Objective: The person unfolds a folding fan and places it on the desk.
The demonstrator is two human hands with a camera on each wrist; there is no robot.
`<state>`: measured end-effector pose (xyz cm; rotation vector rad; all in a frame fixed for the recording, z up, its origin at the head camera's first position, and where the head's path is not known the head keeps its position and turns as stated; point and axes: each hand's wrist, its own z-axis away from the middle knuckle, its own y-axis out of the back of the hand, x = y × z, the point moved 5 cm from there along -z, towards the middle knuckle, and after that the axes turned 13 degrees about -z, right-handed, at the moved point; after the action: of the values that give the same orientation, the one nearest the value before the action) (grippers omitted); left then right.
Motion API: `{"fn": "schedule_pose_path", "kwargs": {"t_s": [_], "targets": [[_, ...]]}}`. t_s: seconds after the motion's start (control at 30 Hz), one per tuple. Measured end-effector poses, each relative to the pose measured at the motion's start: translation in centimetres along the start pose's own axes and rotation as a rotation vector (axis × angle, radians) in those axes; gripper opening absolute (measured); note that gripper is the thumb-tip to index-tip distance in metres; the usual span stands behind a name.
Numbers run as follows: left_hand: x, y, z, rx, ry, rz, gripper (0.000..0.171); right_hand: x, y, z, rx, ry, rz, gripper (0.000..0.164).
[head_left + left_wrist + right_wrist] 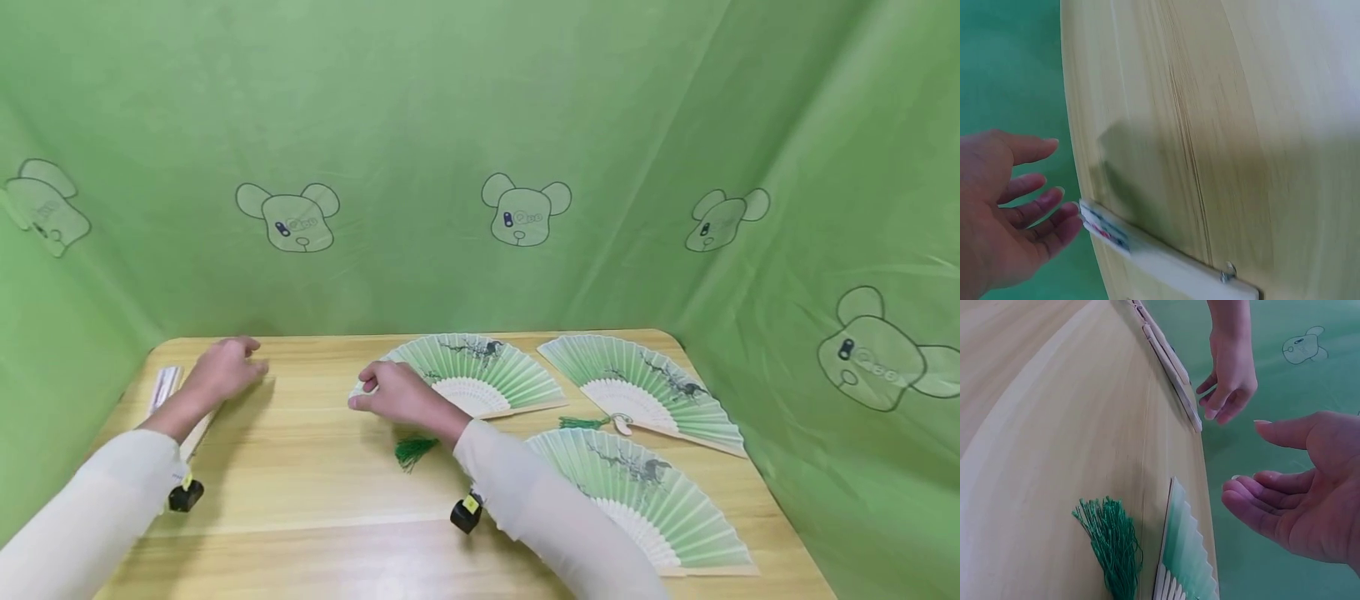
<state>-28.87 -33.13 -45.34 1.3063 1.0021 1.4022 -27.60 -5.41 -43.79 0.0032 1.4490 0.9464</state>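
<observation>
My left hand (pixel 225 371) hovers at the far left of the table, fingers loosely bent and holding nothing. Below it lies a folded fan (pixel 1169 265) with pale ribs; in the left wrist view the fingertips come close to its end, and I cannot tell whether they touch. A second folded fan (pixel 165 385) lies to its left. My right hand (pixel 1316 487), its thumb apart from relaxed fingers, holds nothing. It is above the left end of a spread green fan (pixel 480 379), hiding part of it. That fan's green tassel (pixel 415 450) hangs toward the front.
Two more spread green fans lie on the right, one at the back (pixel 645 379) and one nearer (pixel 652 500), partly behind my right sleeve. A second green tassel (pixel 585 422) sits between them. Green curtains (pixel 420 167) with bear prints surround the wooden table (pixel 315 467).
</observation>
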Motion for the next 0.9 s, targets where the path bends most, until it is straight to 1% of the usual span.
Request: {"fn": "schedule_pose_path", "kwargs": {"t_s": [0.13,0.2,0.3,0.53,0.67,0.8,0.9], "targets": [[-1.1,0.0,0.0,-0.001,0.001,0.01,0.059,0.1,-0.6,-0.9,-0.002,0.003,-0.02,0.052],[-1.6,0.0,0.1,0.01,0.0,0.008,0.058,0.2,-0.9,-1.2,-0.003,0.006,-0.02,0.051],[-2.2,0.1,0.2,0.027,0.002,-0.005,0.057,0.2,-1.3,-1.5,-0.009,0.008,-0.011,0.051],[-3.7,0.0,-0.1,0.034,0.029,-0.047,0.06,-0.1,-2.0,-2.2,-0.013,0.001,-0.012,0.051],[-4.2,-0.2,-0.2,0.02,0.053,-0.053,0.063,-0.4,-2.6,-2.5,-0.021,0.0,-0.007,0.05],[-4.4,-0.4,-0.3,0.002,0.068,-0.031,0.064,-0.7,-3.2,-2.8,-0.023,-0.001,-0.008,0.048],[-4.5,-0.4,-0.3,-0.024,0.077,-0.022,0.064,-0.9,-3.8,-3.1,-0.028,-0.009,-0.017,0.048]]}}
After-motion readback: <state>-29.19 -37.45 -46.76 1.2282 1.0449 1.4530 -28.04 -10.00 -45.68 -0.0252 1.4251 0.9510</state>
